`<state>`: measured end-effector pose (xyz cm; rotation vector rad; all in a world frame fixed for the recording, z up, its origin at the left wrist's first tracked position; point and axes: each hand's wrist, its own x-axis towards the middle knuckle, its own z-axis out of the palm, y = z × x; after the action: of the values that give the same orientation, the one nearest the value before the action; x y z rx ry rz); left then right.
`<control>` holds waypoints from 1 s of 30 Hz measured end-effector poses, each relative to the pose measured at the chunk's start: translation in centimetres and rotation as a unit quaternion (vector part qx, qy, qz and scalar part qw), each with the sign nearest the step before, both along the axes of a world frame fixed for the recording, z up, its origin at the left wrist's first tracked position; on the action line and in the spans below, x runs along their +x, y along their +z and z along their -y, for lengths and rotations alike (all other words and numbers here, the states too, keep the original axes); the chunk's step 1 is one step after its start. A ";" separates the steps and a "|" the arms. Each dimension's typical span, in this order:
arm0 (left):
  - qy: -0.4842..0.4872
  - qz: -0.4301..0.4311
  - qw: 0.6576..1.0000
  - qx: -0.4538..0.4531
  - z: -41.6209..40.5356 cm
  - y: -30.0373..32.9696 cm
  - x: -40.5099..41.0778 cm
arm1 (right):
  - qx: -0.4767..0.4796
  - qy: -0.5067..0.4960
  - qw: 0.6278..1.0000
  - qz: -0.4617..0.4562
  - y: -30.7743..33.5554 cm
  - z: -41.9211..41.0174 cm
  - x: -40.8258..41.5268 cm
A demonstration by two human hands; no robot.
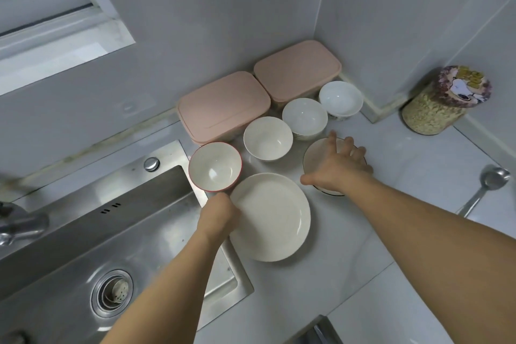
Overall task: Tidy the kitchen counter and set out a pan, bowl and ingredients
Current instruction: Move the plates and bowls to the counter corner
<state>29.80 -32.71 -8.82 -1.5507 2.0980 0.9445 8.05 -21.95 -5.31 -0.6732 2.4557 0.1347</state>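
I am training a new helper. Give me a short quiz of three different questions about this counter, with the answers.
1. True or false: both pink containers have their lids on.
2. How many bowls stand in the diagonal row from the red-rimmed bowl toward the corner?
3. Which hand is on the large plate? A) left B) right C) neither

Key
1. True.
2. Four.
3. A: the left hand grips its rim; the right hand is spread over the dark-rimmed dish.

Home kitchen — steel sink in tiled counter, bowls, pink lidded containers — oat jar.
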 end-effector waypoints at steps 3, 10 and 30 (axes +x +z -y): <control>0.007 -0.020 0.999 0.039 -0.8 0.6 -0.4 | 0.011 0.018 1.000 -0.015 0.1 -1.1 0.6; -0.030 -0.051 0.997 0.045 -3.7 3.4 -2.4 | -0.010 -0.015 0.998 -0.067 4.6 -6.0 -0.3; -0.115 -0.287 0.950 -0.035 -25.5 24.5 -10.5 | -0.181 -0.235 0.921 -0.253 27.2 -36.2 6.4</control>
<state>19.30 -7.24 15.65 -1.1045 2.6560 1.3653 14.50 14.26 21.90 -0.1774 3.1094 -0.3915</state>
